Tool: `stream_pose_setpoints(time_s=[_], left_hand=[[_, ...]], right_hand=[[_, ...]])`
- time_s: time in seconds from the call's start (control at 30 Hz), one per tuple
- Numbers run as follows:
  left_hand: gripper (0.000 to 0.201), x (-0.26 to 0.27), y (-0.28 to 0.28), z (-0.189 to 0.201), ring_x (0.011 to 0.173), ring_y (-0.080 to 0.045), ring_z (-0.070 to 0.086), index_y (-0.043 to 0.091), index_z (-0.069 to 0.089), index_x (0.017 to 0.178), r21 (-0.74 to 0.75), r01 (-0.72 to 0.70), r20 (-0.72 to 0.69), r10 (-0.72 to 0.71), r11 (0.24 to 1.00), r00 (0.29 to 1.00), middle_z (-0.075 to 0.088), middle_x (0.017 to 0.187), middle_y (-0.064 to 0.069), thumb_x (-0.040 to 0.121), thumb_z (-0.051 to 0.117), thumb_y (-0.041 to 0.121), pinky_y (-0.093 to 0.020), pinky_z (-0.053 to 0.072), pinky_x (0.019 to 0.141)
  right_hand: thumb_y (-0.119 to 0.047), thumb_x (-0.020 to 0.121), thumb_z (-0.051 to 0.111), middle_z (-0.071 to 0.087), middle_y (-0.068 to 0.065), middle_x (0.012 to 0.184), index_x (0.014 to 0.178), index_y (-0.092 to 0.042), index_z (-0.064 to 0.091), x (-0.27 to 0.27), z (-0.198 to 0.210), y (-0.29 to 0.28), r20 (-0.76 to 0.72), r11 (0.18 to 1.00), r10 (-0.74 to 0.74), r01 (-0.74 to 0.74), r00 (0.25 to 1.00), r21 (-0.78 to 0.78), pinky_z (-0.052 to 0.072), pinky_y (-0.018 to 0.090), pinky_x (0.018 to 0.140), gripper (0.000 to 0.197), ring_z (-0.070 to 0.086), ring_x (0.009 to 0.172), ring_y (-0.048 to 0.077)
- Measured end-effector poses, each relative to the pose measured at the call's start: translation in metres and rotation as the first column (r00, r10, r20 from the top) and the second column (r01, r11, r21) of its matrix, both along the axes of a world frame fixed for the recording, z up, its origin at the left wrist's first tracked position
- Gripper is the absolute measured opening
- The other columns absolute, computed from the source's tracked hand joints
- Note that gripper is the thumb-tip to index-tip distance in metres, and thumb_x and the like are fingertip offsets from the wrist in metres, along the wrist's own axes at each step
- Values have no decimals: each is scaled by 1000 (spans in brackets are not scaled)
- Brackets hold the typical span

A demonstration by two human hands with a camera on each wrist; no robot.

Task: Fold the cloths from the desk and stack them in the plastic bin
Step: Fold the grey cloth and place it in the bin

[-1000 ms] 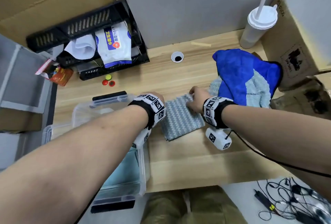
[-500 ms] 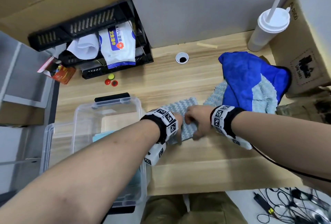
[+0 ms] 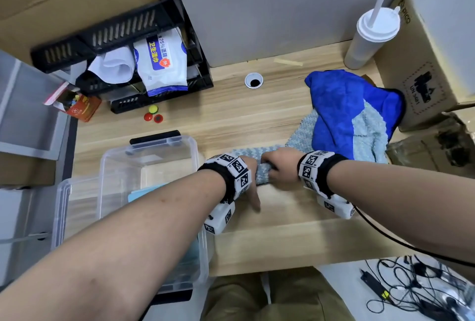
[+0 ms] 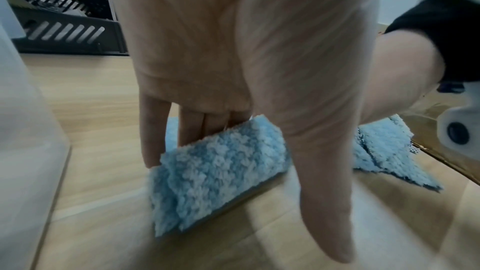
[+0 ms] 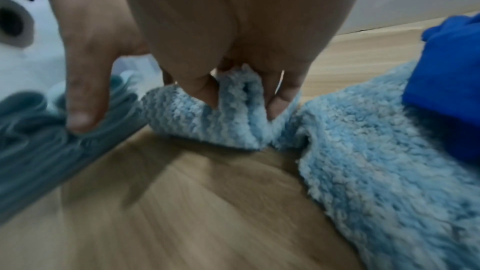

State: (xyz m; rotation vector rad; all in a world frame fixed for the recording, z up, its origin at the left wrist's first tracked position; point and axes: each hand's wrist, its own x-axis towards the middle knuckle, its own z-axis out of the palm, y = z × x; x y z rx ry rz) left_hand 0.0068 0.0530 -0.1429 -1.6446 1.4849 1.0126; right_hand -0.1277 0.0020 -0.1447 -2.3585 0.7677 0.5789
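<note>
A light-blue zigzag cloth (image 3: 262, 175) lies folded into a thick narrow bundle on the desk (image 3: 257, 120), just right of the clear plastic bin (image 3: 102, 179). My right hand (image 3: 279, 169) pinches a fold of this cloth (image 5: 194, 118) between thumb and fingers. My left hand (image 3: 250, 182) has its fingers (image 4: 161, 130) straight behind the bundle (image 4: 221, 171), with the thumb held straight and apart in front. A folded teal cloth (image 3: 144, 192) lies inside the bin. At the right, a blue cloth (image 3: 341, 107) is heaped over pale fluffy ones (image 3: 367, 130).
A black crate (image 3: 123, 38) holding a wipes pack (image 3: 162, 61) stands at the back left, with three bottle caps (image 3: 153, 115) before it. A lidded cup with a straw (image 3: 370, 35) and a cardboard box (image 3: 431, 58) stand at the back right. Cables (image 3: 424, 290) lie below the desk edge.
The cloth lay flat a second ago with both hands at its far edge. The hands have come toward me and together, and the cloth is now doubled into a narrow bundle between them.
</note>
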Motion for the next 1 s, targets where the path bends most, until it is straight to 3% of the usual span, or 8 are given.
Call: stream_pose_setpoints(time_s=[0.1,0.2,0.43,0.57,0.7,0.8,0.9,1.0], left_hand=[[35,0,-2,10,57,-11,46,16,57,87,-12,72,57,-72,997,996,46,68,6,74,76,42,-23,44,50],[9,-1,-3,15,55,-12,38,13,52,85,-107,-66,10,67,992,998,42,67,2,93,52,14,-23,32,50],[41,6,-9,2,54,-11,26,14,33,63,-130,-157,-35,153,979,988,31,66,-1,103,37,7,-22,32,46],[40,5,-3,-6,59,-13,37,17,34,62,-119,-90,-4,91,989,996,34,66,3,101,44,16,-23,35,74],[15,-2,-4,3,65,-13,43,11,52,89,-56,-59,50,61,997,997,39,70,0,99,47,20,-23,34,54],[19,1,-5,10,89,-20,51,18,61,105,-62,-46,70,50,997,996,53,90,-3,90,57,30,-28,43,68],[17,4,-1,9,77,-21,54,18,58,96,-79,-100,-18,99,992,995,58,89,-5,82,65,23,-29,43,57],[43,4,4,10,78,-25,63,10,43,107,-98,-146,-102,136,984,985,64,92,-8,75,71,20,-36,51,62]], right_hand=[[-19,91,51,63,5,99,126,-17,50,-1,-2,-4,2,987,-122,121,993,109,39,27,75,35,55,90,23],[-16,93,47,57,-1,83,123,-17,47,-6,-9,-9,-11,949,-256,254,967,185,39,27,70,30,54,79,22],[-12,95,47,55,11,109,126,-9,42,-13,-22,-12,74,947,-314,307,947,92,46,33,74,31,54,83,24],[-22,91,57,53,10,119,123,-12,51,-11,-25,-10,178,978,-92,122,980,-167,50,45,87,34,54,105,29],[-29,83,58,57,2,108,107,-18,59,-8,-16,-10,298,981,38,21,954,-192,48,40,84,27,53,99,23],[-38,76,66,57,-2,110,115,-23,54,-7,-12,-8,148,995,75,-64,986,-79,49,37,85,43,55,100,19],[-39,75,72,59,-3,118,129,-24,46,-5,-10,-4,43,998,64,-63,997,-26,51,36,88,62,58,103,20],[-40,74,71,66,-3,106,123,-26,49,1,-8,-1,-104,993,107,-112,989,-43,52,34,82,55,63,92,22]])
